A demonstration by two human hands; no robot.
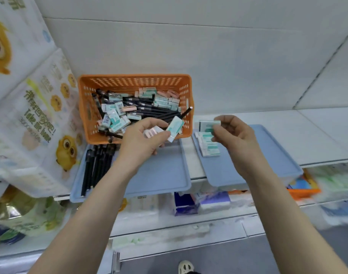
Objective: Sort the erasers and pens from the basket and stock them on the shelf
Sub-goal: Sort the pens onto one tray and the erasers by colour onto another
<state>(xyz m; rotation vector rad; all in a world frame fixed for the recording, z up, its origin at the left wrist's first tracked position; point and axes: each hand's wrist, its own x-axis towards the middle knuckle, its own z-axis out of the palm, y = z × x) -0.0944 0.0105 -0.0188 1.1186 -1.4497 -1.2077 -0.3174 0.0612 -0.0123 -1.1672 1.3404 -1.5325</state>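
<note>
While the left hand (143,139) pinches two erasers (174,126), the right hand (234,133) holds a third eraser (209,123) crosswise, just above the row (208,145) (blue tray (267,151)).

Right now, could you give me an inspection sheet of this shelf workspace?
Surface: white shelf carrying pale blue plastic left tray and right tray.
Job's things: orange perforated plastic basket holds mixed black pens and mint and pink erasers; sorted pens lie on left tray, mint eraser row on right tray.
Clutter: nothing seen.
Hands: left hand holds a pink eraser and a mint eraser; right hand pinches another mint eraser.
Cables: nothing seen.
Surroundings: owl-printed tissue packs at left; blurred goods below.
</note>
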